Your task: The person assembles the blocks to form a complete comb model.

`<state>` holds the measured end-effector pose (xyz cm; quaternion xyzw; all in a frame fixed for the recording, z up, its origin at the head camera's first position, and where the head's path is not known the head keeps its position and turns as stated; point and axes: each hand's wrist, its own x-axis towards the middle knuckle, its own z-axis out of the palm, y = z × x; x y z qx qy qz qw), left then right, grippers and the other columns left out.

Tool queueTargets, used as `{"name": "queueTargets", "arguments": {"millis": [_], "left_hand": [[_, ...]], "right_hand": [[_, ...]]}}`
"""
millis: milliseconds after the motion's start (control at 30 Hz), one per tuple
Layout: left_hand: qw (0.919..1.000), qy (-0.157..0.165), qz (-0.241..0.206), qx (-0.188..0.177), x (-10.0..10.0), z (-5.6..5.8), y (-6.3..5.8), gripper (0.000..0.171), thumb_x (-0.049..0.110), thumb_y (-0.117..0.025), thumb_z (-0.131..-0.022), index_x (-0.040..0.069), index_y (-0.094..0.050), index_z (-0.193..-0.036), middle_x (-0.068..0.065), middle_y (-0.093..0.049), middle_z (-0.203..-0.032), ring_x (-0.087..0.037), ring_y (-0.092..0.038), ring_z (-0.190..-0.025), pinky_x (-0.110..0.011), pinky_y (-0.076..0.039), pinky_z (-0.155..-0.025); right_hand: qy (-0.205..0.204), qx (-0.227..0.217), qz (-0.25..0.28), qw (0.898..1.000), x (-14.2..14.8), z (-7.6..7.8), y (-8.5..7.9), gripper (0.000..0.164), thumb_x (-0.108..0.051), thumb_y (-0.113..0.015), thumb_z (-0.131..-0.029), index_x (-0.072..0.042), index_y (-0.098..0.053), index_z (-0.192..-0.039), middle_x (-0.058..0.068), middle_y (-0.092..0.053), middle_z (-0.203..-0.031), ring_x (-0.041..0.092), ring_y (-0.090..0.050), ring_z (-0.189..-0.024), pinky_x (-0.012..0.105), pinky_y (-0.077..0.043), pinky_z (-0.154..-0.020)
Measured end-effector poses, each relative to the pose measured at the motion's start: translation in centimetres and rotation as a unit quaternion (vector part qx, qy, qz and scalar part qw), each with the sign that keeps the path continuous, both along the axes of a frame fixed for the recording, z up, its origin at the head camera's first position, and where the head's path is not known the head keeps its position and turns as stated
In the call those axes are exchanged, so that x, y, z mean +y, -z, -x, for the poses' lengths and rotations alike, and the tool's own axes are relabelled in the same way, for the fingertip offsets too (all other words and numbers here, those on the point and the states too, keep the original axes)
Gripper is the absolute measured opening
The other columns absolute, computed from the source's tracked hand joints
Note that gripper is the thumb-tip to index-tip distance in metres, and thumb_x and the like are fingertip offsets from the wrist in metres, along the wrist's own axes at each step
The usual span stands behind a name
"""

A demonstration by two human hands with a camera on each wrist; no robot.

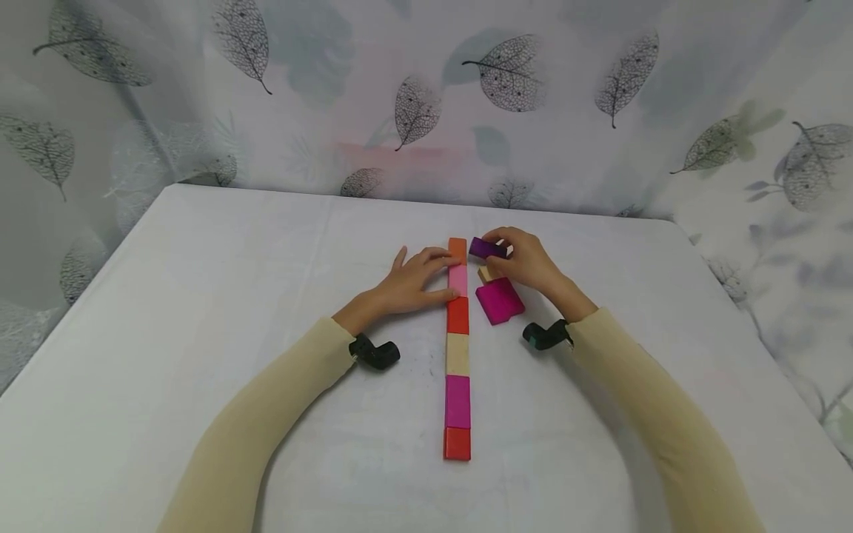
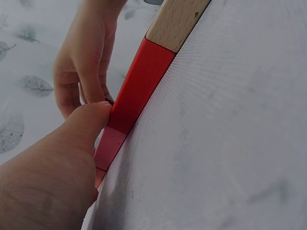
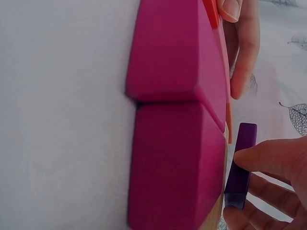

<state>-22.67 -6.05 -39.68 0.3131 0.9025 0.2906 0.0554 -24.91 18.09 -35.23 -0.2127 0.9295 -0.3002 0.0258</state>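
Note:
A straight row of coloured wooden blocks runs away from the person: a red block [image 1: 457, 444], a magenta block [image 1: 457, 401], a plain wood block [image 1: 457, 354], another red block [image 1: 457, 317], a pink block [image 1: 457, 280] and an orange block [image 1: 457, 247]. My left hand [image 1: 409, 285] rests against the far part, its thumb near the red-pink joint, fingers extended to the orange block. Between thumb and fingers, my right hand [image 1: 531, 260] pinches a purple block [image 3: 242, 158], just right of the orange one. Two magenta blocks [image 3: 165, 163] lie below that hand beside a plain wood block [image 1: 484, 275].
The blocks lie on a white-covered table [image 1: 220, 244]. Behind it hangs a leaf-patterned curtain [image 1: 300, 96]. Dark wrist cameras [image 1: 378, 355] stick out from both sleeves, low over the table.

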Motion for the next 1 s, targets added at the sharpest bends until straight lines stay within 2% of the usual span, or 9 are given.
{"name": "queueTargets", "arguments": {"millis": [533,800,1000], "left_hand": [[1.0000,0.001,0.008,0.003,0.3,0.0,0.2,0.061,0.046,-0.058,-0.094,0.023,-0.042,-0.149,-0.003,-0.034,-0.153,-0.018,-0.030,-0.143,-0.057,0.005,-0.116],[0.9999,-0.003,0.009,0.004,0.1,0.0,0.2,0.062,0.047,-0.058,-0.094,0.023,-0.042,-0.148,-0.003,-0.034,-0.152,-0.019,-0.030,-0.142,-0.057,0.005,-0.116],[0.9999,-0.008,0.009,0.007,-0.1,-0.1,0.1,0.061,0.047,-0.058,-0.094,0.023,-0.043,-0.147,-0.002,-0.035,-0.152,-0.018,-0.031,-0.142,-0.057,0.005,-0.116]], "right_hand": [[0.017,-0.022,-0.001,1.000,0.1,0.9,0.7,0.038,-0.003,-0.061,-0.092,0.005,-0.056,-0.128,0.024,-0.058,-0.125,0.039,-0.053,-0.112,0.050,-0.050,-0.090],[0.027,-0.048,-0.004,0.998,-0.2,1.5,1.0,0.031,-0.004,-0.059,-0.092,0.003,-0.061,-0.122,0.025,-0.058,-0.124,0.041,-0.058,-0.108,0.050,-0.051,-0.091],[0.027,-0.056,0.000,0.998,-0.4,1.7,1.2,0.032,-0.004,-0.057,-0.092,0.003,-0.060,-0.123,0.025,-0.058,-0.124,0.039,-0.059,-0.109,0.049,-0.050,-0.094]]}}
